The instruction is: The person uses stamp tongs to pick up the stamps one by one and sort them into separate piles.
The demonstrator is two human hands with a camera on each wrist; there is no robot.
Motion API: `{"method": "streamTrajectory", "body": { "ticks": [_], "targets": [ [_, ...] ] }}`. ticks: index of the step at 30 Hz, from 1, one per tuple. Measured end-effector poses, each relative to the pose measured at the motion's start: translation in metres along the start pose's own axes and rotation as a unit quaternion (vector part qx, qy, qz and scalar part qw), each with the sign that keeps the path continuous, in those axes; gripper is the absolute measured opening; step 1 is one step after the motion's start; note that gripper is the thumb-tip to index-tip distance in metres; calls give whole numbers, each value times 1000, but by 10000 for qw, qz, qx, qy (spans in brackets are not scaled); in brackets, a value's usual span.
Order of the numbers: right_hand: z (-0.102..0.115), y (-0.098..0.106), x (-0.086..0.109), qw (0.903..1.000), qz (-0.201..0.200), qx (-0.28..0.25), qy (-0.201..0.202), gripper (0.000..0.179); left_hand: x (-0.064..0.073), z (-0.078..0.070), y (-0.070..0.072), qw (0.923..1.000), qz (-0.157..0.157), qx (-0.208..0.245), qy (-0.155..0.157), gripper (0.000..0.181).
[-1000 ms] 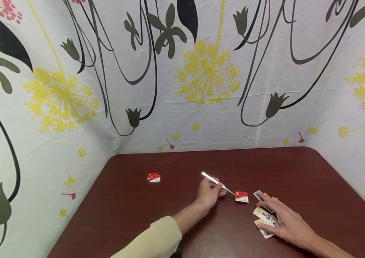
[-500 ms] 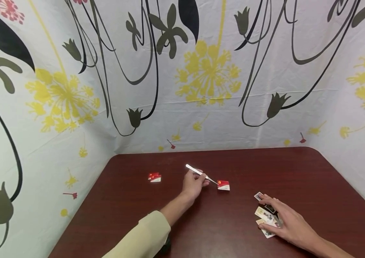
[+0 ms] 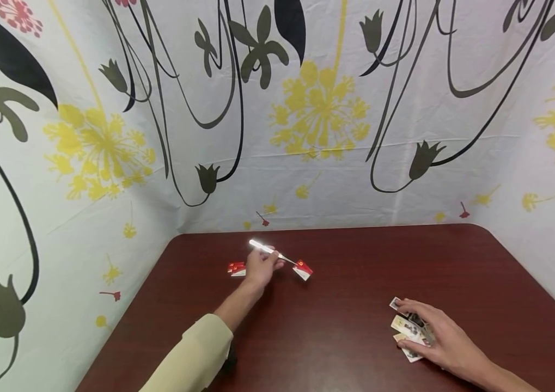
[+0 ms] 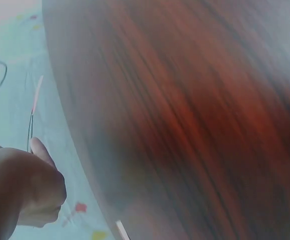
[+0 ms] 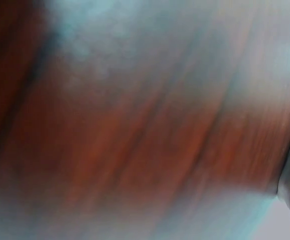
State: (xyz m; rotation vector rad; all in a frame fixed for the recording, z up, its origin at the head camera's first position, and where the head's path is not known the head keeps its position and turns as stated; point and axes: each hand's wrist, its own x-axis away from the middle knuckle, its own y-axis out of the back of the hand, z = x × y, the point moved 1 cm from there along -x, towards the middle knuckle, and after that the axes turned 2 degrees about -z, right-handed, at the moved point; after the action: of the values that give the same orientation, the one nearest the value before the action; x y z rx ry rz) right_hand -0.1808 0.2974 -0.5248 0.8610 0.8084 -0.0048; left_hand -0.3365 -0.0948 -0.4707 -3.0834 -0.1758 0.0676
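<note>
My left hand (image 3: 261,269) pinches a pair of tweezers (image 3: 267,249), and a red-and-white card (image 3: 303,270) hangs tilted at their tip. Two more red-and-white cards (image 3: 238,273) lie overlapping just left of that hand, partly behind it. In the left wrist view the hand (image 4: 32,187) shows with the slim tweezers (image 4: 32,112) rising from its fingers. At the right, my right hand (image 3: 439,333) rests with spread fingers over several picture cards (image 3: 407,326), some pale, one dark-edged, partly hidden by the hand. The right wrist view shows mostly table, blurred.
Everything lies on a dark red wooden table (image 3: 326,332) with rounded far corners. A white cloth (image 3: 336,190) with printed flowers hangs behind the table and along both sides.
My left hand has moved left and away from me, carrying the tweezers and the red-and-white card, which now tilts more. The right hand stays over the picture cards.
</note>
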Motion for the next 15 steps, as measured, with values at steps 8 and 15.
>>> {"method": "streamTrajectory", "body": {
  "ticks": [8, 15],
  "targets": [
    [0, 1, -1, 9997, -66, -199, 109, 66, -11, -2, 37, 9994, -349, 22, 72, 24],
    [-1, 3, -1, 9994, 52, -344, -72, 61, -16, -5, 66, 9971, -747, -37, 103, 26]
  ]
}}
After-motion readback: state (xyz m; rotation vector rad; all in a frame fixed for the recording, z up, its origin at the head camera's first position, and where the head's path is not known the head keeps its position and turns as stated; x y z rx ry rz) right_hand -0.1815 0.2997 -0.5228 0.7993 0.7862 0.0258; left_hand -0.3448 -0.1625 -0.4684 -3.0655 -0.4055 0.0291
